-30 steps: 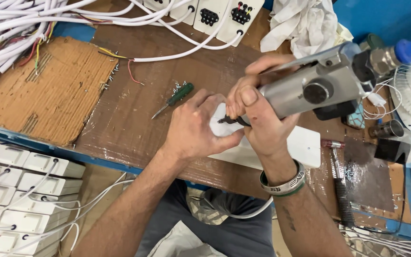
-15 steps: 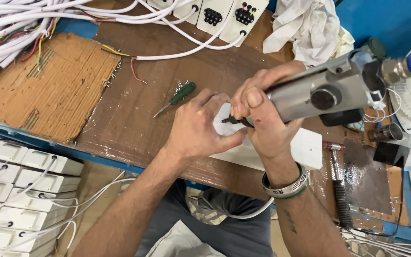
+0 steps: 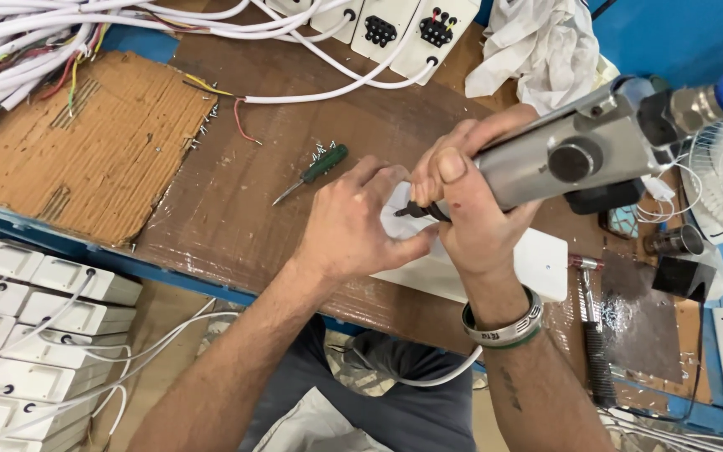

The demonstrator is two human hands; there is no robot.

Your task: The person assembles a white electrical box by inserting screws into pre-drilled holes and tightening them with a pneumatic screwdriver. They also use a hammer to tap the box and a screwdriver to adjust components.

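From the head view, I see my right hand [image 3: 470,209] clamped around a grey metal power screwdriver [image 3: 571,155], its dark tip pressed onto a white plastic socket box [image 3: 495,264] lying on the brown bench [image 3: 236,226]. My left hand [image 3: 357,226] grips the box's left end, fingers closed on it.

My bench is a brown wooden top [image 3: 378,125] with a blue front edge. On its left lies a worn sheet of corrugated cardboard [image 3: 85,142], and along the far edge a tangle of white cables [image 3: 35,33] with coloured wire ends. Far and centre sit white socket boards [image 3: 403,29]; to their right lies a crumpled white cloth [image 3: 546,50]. A green-handled screwdriver [image 3: 315,170] lies mid-bench, a few small screws beside its handle. Near the front edge rests a white flat box [image 3: 537,264], and right of it a hammer [image 3: 592,335] and a dark plate [image 3: 642,310].
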